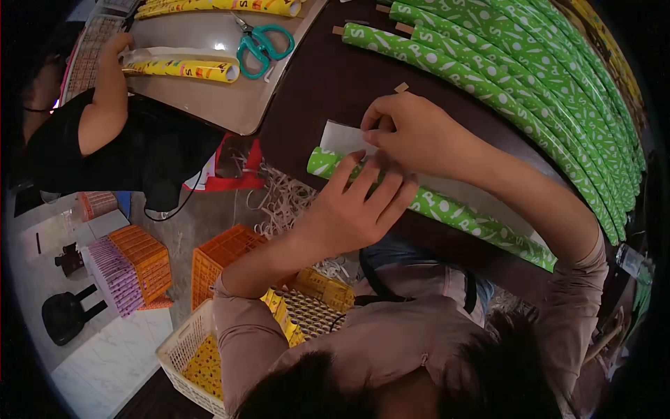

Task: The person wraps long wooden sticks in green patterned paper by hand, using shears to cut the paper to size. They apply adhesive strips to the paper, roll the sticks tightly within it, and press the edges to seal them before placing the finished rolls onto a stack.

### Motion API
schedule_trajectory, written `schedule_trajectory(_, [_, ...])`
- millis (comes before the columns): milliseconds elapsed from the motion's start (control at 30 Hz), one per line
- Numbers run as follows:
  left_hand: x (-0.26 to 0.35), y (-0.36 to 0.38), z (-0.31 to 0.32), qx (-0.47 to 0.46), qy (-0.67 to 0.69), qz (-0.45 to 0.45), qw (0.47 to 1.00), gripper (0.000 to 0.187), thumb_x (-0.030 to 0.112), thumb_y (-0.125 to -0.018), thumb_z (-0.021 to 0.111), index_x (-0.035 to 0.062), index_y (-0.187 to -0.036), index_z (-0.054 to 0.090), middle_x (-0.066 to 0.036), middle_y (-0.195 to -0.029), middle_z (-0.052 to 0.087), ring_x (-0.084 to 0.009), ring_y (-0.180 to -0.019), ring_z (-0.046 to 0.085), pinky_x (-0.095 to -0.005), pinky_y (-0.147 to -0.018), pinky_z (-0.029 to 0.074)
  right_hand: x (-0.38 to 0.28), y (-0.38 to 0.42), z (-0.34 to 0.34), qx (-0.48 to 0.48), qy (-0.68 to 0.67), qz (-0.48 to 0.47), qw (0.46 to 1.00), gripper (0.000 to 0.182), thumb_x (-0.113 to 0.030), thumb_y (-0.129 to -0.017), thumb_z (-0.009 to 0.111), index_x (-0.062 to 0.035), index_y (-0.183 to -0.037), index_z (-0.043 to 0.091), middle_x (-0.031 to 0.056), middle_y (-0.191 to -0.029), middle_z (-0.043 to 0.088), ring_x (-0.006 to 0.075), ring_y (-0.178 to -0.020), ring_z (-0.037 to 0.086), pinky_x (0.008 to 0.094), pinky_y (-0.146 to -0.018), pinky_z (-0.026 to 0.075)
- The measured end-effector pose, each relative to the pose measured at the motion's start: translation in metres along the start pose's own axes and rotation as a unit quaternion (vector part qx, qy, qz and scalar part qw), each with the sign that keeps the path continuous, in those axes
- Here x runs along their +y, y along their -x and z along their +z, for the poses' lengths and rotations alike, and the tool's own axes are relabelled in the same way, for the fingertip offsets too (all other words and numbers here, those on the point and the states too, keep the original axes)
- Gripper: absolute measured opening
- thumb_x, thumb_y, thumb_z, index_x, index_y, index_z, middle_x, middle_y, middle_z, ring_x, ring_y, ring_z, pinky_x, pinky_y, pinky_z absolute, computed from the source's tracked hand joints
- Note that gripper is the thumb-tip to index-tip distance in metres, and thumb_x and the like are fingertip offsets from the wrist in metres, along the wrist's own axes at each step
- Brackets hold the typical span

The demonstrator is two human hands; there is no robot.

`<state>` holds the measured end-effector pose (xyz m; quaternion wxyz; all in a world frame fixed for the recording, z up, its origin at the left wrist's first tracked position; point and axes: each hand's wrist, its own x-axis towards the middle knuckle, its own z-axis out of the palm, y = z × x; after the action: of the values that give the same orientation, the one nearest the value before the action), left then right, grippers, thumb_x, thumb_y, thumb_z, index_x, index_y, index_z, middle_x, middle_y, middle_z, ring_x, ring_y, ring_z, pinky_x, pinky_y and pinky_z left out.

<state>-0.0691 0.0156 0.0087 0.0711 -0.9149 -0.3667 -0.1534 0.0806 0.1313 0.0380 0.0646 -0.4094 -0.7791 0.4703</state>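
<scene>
A roll of green patterned wrapping paper (481, 230) with white letters and shapes lies across the dark table in front of me. Its loose sheet shows a white underside (340, 134) beyond the roll. My left hand (359, 206) lies over the roll, fingers curved across it and the thumb hidden. Just past it, my right hand (419, 133) is closed in a pinch over the white sheet; what is between its fingertips, if anything, is hidden. A small brown piece of tape (401, 88) shows beyond the right hand.
Several green rolls (488, 91) lie at the right. Teal scissors (262, 49) and a yellow roll (188, 70) rest on a neighbouring table, beside another person's arm (105, 105). Below stand an orange crate (216, 255) and a white basket (183, 342). Paper strips (283, 199) litter the floor.
</scene>
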Motion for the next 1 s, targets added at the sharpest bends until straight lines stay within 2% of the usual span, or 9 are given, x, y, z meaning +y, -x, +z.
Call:
schedule_trajectory(67, [0.000,0.001,0.002,0.008,-0.002,0.001,1.000,0.040,0.016,-0.087,0.059,0.0042,-0.126,0.058,-0.016,-0.118,0.060,-0.0332,-0.102,0.060,-0.0499,-0.089,0.048,0.003,0.001,0.003,0.016,0.022,-0.015,1.000,0.018,-0.012,-0.083,0.062,0.0033,-0.090,0.069,0.0207,-0.084,0.069,0.0350,-0.079,0.068,0.0431,-0.072,0.054])
schedule_trajectory(133, [0.001,0.002,0.002,0.005,-0.001,-0.004,1.000,0.041,0.016,-0.087,0.058,0.0047,-0.126,0.058,-0.015,-0.118,0.059,-0.0333,-0.103,0.060,-0.0508,-0.090,0.048,0.005,0.005,0.003,0.103,0.102,-0.121,0.982,0.020,-0.013,-0.083,0.063,0.0042,-0.090,0.067,0.0203,-0.084,0.069,0.0336,-0.080,0.068,0.0416,-0.073,0.054])
schedule_trajectory(167, [0.001,0.002,0.003,0.005,0.001,-0.006,1.000,0.041,0.016,-0.087,0.058,0.0047,-0.126,0.058,-0.015,-0.118,0.059,-0.0333,-0.103,0.060,-0.0508,-0.090,0.048,0.006,0.007,0.002,0.101,0.102,-0.120,0.982,0.020,-0.013,-0.083,0.063,0.0042,-0.090,0.067,0.0203,-0.084,0.069,0.0336,-0.080,0.068,0.0416,-0.073,0.054])
schedule_trajectory(233, [-0.001,-0.001,0.003,0.036,-0.024,0.011,0.999,0.037,0.018,-0.081,0.058,0.0023,-0.115,0.061,-0.014,-0.107,0.060,-0.0307,-0.100,0.060,-0.0475,-0.087,0.050,-0.013,0.009,-0.009,-0.002,-0.019,0.017,1.000,0.020,-0.014,-0.082,0.064,0.0048,-0.089,0.066,0.0202,-0.088,0.068,0.0326,-0.083,0.068,0.0410,-0.074,0.054])
schedule_trajectory(333, [-0.002,-0.002,0.004,0.036,-0.026,0.015,0.999,0.038,0.019,-0.080,0.059,0.0030,-0.114,0.061,-0.013,-0.108,0.060,-0.0313,-0.101,0.060,-0.0481,-0.087,0.050,-0.005,0.006,-0.001,0.046,-0.069,0.005,0.997,0.023,-0.014,-0.082,0.064,0.0056,-0.093,0.067,0.0196,-0.090,0.068,0.0316,-0.083,0.068,0.0406,-0.075,0.054])
schedule_trajectory(467, [-0.001,-0.002,0.004,0.035,-0.014,0.010,0.999,0.037,0.020,-0.080,0.059,0.0036,-0.113,0.062,-0.013,-0.109,0.060,-0.0313,-0.101,0.060,-0.0480,-0.087,0.050,-0.003,-0.003,0.004,-0.003,-0.061,0.009,0.998,0.027,-0.012,-0.080,0.064,0.0059,-0.099,0.068,0.0191,-0.089,0.069,0.0314,-0.082,0.069,0.0403,-0.074,0.054])
schedule_trajectory(767, [-0.001,0.000,0.007,0.043,-0.016,0.007,0.999,0.037,0.020,-0.080,0.059,0.0041,-0.113,0.063,-0.012,-0.107,0.060,-0.0303,-0.100,0.060,-0.0453,-0.084,0.050,-0.008,-0.026,0.020,0.063,-0.039,-0.064,0.995,0.027,-0.002,-0.077,0.059,0.0046,-0.101,0.069,0.0180,-0.087,0.069,0.0319,-0.082,0.069,0.0396,-0.073,0.055])
schedule_trajectory(867, [-0.002,0.000,0.007,0.047,-0.009,0.005,0.999,0.036,0.020,-0.080,0.059,0.0045,-0.112,0.064,-0.013,-0.109,0.061,-0.0301,-0.099,0.060,-0.0451,-0.083,0.050,-0.006,-0.026,0.025,0.095,-0.046,-0.110,0.988,0.025,0.001,-0.076,0.056,0.0033,-0.099,0.067,0.0170,-0.083,0.068,0.0318,-0.081,0.066,0.0416,-0.071,0.053])
schedule_trajectory(1000, [-0.002,0.004,0.009,0.046,-0.006,0.012,0.999,0.034,0.020,-0.083,0.059,0.0056,-0.113,0.065,-0.012,-0.111,0.062,-0.0298,-0.097,0.060,-0.0465,-0.084,0.049,0.003,-0.025,0.035,0.174,0.053,-0.222,0.958,0.028,0.000,-0.075,0.058,0.0000,-0.103,0.062,0.0162,-0.077,0.064,0.0342,-0.081,0.061,0.0441,-0.069,0.050])
